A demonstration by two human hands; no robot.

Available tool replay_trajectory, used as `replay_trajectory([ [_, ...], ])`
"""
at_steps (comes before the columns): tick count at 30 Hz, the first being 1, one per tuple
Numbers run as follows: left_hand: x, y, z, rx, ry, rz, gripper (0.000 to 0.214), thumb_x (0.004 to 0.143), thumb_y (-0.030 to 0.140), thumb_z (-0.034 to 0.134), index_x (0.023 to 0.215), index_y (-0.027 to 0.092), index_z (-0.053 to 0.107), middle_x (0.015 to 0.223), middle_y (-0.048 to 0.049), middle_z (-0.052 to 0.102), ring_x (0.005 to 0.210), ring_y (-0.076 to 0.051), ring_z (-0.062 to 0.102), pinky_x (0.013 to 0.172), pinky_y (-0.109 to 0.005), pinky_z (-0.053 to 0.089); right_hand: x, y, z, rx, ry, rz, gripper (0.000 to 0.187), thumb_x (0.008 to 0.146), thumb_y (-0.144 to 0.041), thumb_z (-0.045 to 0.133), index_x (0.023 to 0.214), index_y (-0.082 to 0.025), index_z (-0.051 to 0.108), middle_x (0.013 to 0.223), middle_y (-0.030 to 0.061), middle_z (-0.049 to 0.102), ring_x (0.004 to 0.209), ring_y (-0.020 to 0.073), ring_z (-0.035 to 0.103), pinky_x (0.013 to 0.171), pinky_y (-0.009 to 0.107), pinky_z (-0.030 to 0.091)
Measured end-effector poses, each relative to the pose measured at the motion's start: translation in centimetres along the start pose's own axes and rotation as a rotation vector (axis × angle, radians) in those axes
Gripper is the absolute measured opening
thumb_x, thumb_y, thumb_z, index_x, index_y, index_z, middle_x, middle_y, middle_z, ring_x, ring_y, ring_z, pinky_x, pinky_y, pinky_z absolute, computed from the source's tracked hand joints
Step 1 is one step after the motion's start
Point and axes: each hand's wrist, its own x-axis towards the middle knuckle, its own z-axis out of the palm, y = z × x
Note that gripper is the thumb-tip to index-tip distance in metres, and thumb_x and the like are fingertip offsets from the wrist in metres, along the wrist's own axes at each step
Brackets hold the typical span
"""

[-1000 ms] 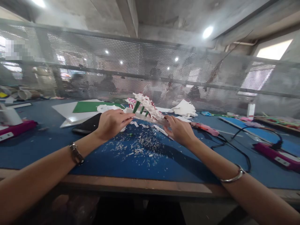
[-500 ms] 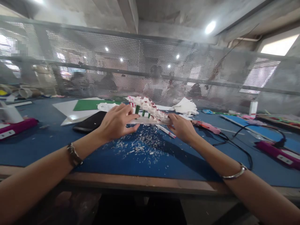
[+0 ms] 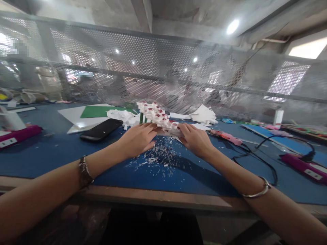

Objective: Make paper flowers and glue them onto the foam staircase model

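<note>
paper flowers (image 3: pixel 158 117), white with red centres on green stems (image 3: pixel 141 118), stood in a row low over the blue tabletop (image 3: pixel 51 153), just beyond a scatter of white scraps (image 3: pixel 160 158). the row's long axis ran from far left to near right, slanting toward the right hand (image 3: pixel 195 140). that hand lay over the near right end, fingers draped on it; whether its thumb pinched beneath could not be told. the left hand (image 3: pixel 139 139) lay flat, fingers stretched out, tips touching the foot of the row near its middle, its grip not closed on anything. both hands were about equally near. a phone (image 3: pixel 101 129) lay off to the left, well apart.
</note>
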Motion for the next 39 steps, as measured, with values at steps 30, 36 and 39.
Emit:
replay_trajectory([
  [30, -0.4, -1.9, 0.0, 0.059, 0.315, 0.038, 0.026, 0.083, 0.015, 0.038, 0.103, 0.012, 0.055, 0.101, -0.0107, 0.057, 0.092, -0.022, 0.052, 0.079, -0.036, 0.045, 0.0, 1.6, -0.6, 0.000, -0.052, 0.239, 0.033, 0.080, -0.028, 0.040, 0.111, -0.016, 0.046, 0.107, 0.0095, 0.059, 0.090, 0.0214, 0.058, 0.064, 0.027, 0.042],
  [36, -0.6, -3.3, 0.4, -0.110, 0.309, -0.066, 0.023, 0.081, 0.014, 0.040, 0.098, 0.013, 0.056, 0.098, -0.0091, 0.056, 0.092, -0.021, 0.050, 0.081, -0.035, 0.044, 0.8, 3.1, -0.9, -0.115, -0.097, 0.376, 0.033, 0.083, -0.032, 0.034, 0.109, -0.015, 0.046, 0.103, 0.0134, 0.060, 0.079, 0.0241, 0.060, 0.056, 0.028, 0.040],
  [39, -0.7, -3.7, 0.7, -0.162, 0.264, -0.103, 0.024, 0.080, 0.012, 0.038, 0.097, 0.012, 0.057, 0.096, -0.0091, 0.056, 0.091, -0.021, 0.050, 0.081, -0.035, 0.043, 2.0, 3.3, -1.0, -0.165, -0.162, 0.378, 0.031, 0.082, -0.030, 0.036, 0.106, -0.014, 0.048, 0.098, 0.0139, 0.061, 0.079, 0.0268, 0.060, 0.057, 0.030, 0.040],
])
